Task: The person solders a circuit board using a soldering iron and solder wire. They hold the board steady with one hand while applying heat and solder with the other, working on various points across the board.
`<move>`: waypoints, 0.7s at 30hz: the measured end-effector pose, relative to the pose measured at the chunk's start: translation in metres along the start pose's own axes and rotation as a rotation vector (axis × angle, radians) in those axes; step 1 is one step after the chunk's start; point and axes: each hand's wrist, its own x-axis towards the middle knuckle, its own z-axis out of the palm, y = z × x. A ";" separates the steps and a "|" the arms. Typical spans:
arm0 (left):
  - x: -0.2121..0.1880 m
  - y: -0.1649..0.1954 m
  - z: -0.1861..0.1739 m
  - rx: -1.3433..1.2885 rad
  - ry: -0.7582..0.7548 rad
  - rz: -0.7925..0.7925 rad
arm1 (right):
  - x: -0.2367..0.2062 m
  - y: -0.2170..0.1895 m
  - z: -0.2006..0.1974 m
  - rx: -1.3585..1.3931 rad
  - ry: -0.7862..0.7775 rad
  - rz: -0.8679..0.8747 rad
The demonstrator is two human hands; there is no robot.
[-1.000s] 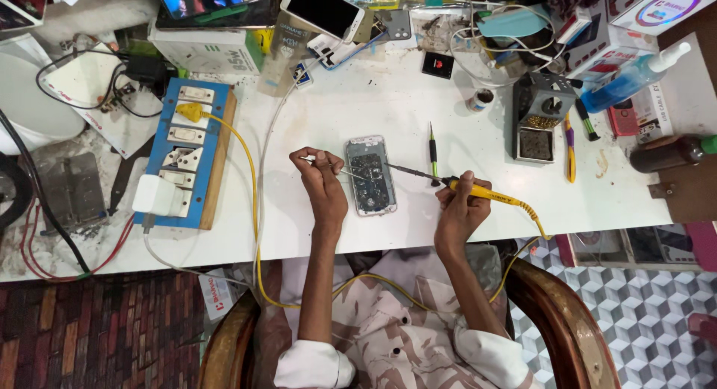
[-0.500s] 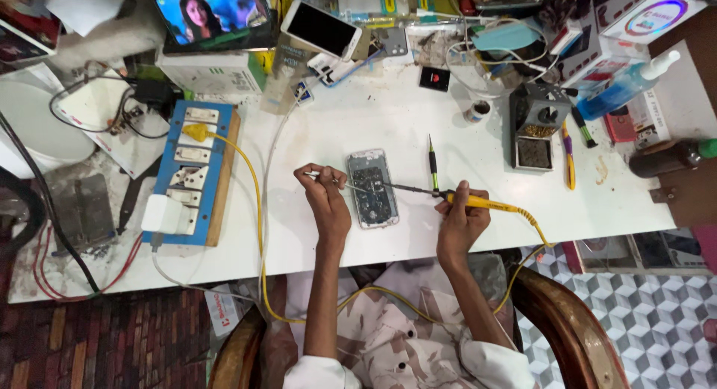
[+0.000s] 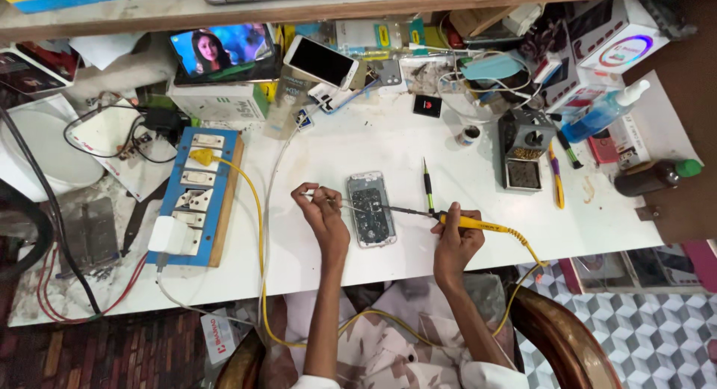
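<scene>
From the head camera, one opened phone (image 3: 371,209) lies face down on the white table (image 3: 388,146), its insides too small to read. The left hand (image 3: 323,215), at nine o'clock of it, pinches a thin strand of solder wire (image 3: 348,204) between closed fingers; the strand's far end is hard to make out over the board. The right hand (image 3: 453,238), at four o'clock, is clamped around one yellow-handled soldering iron (image 3: 448,218), whose dark tip reaches the phone's right edge. Its yellow cord (image 3: 258,232) drops below the table edge and partly hides behind the person's lap. One green-handled screwdriver (image 3: 428,186) lies just beside the phone at three o'clock. One blue switchboard (image 3: 197,197) sits well apart at nine o'clock.
</scene>
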 end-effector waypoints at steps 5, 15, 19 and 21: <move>0.001 -0.003 0.012 -0.183 0.170 -0.058 | 0.000 -0.003 -0.001 -0.003 -0.018 -0.032; -0.007 -0.024 0.039 -0.212 0.076 -0.071 | 0.005 0.003 -0.003 -0.025 -0.010 -0.055; -0.005 -0.033 0.041 -0.216 0.085 -0.114 | 0.009 0.007 -0.006 -0.066 0.006 0.011; -0.003 -0.034 0.040 -0.178 0.061 -0.116 | 0.008 0.007 -0.006 -0.040 -0.007 -0.024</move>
